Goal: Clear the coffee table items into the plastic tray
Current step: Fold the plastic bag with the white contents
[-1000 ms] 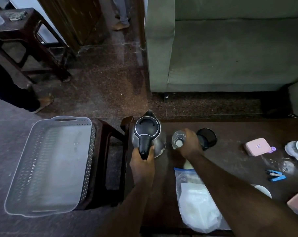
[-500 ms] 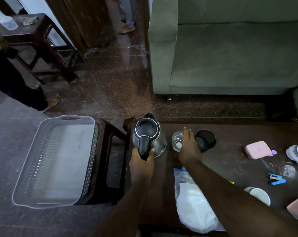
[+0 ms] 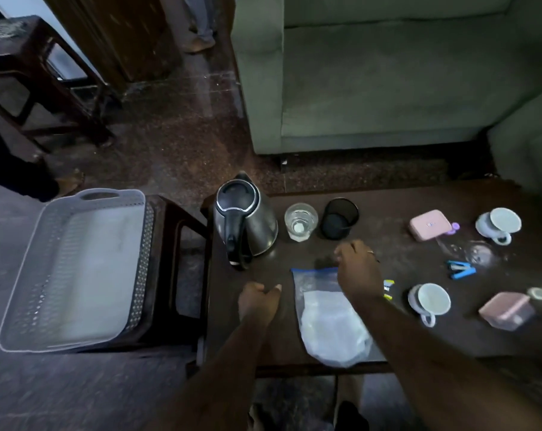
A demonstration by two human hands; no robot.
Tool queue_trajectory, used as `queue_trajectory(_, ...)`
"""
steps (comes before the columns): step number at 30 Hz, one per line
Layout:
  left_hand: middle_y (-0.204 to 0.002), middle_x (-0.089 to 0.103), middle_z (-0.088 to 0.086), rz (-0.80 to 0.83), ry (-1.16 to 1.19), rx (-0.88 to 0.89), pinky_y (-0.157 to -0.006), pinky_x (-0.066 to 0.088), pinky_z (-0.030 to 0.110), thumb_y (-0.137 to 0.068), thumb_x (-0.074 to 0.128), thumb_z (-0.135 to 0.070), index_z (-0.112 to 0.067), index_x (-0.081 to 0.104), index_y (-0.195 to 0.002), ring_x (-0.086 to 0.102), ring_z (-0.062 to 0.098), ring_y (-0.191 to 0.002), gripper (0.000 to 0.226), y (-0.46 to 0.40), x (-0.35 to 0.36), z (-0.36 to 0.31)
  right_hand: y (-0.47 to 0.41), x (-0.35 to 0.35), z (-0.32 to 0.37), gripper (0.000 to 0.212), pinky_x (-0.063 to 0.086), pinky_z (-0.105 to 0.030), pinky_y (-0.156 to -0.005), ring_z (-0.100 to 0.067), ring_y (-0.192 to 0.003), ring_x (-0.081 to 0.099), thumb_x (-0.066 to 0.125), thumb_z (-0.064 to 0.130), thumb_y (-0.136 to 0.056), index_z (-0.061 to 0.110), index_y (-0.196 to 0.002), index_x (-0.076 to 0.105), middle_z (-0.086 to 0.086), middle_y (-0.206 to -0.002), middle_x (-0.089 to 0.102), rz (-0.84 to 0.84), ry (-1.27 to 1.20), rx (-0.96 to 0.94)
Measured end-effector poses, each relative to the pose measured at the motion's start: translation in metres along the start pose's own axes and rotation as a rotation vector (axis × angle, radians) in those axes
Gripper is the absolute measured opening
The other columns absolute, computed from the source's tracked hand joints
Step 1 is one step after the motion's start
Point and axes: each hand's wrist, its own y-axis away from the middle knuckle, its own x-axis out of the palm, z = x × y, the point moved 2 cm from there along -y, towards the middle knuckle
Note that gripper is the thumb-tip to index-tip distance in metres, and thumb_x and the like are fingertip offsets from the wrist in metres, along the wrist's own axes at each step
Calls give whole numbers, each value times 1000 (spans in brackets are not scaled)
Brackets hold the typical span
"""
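Kettle of steel stands upright at the left end of the coffee table, spout pointing away toward the sofa and black handle toward the person. Neither hand touches it. Left hand hovers near the table's front edge, fingers curled loosely inward and holding nothing; right hand hangs over the blue-zipped top of a plastic bag, fingers bent downward, though motion blur makes it hard to tell if they touch the bag. Beside the kettle stand a clear glass and a black mesh cup. Further right lie a pink case, two pale cups and a blue stapler; no writing is legible. Plastic tray sits on a dark stool left of the table, long axis running away from the person, above a speckled stone floor.
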Motion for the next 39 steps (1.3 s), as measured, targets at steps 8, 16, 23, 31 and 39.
queue_trajectory(8, -123, 65, 13, 296, -264, 72, -93, 47, 31, -82, 72, -37, -1, 64, -116, 60, 26, -116, 50, 19, 62, 18, 28, 33, -78, 30, 46, -37, -92, -26, -115, 57, 55, 29, -88, 25, -117, 61, -1, -120, 64, 255, 214, 73)
queue_trajectory(16, -132, 56, 16, 275, -476, 221, -99, 39, 29, -87, 64, -12, -3, 49, -125, 53, 28, -125, 42, 8, 69, 17, 17, 31, -101, 21, 49, -36, -83, -27, -105, 63, 53, 24, -90, 23, -110, 61, -2, -111, 67, 206, 342, 151)
queue_trajectory(23, -118, 61, 10, 296, -551, 576, -94, 38, 26, -84, 55, -6, -14, 58, -114, 55, 29, -115, 31, -25, 44, -17, -9, 38, -77, 37, 49, -40, -91, -30, -109, 61, 66, 33, -83, 22, -118, 60, -5, -118, 66, 237, -122, -44)
queue_trajectory(31, -129, 57, 13, 313, -601, 523, -102, 41, 34, -77, 78, -20, -6, 55, -124, 53, 26, -122, 54, -43, 31, -49, -15, 46, -64, 29, 38, -16, -49, -3, -49, 43, 83, 25, -71, 19, -71, 55, 10, -53, 49, 121, -669, 354)
queue_trajectory(39, -107, 69, 21, 346, 317, 30, -90, 52, 46, -81, 65, 1, -5, 65, -103, 65, 30, -94, 23, -37, 31, -41, -11, 33, -71, 7, 48, -26, -58, -17, -60, 58, 70, 7, -85, 2, -85, 73, -15, -76, 66, 373, -1176, 511)
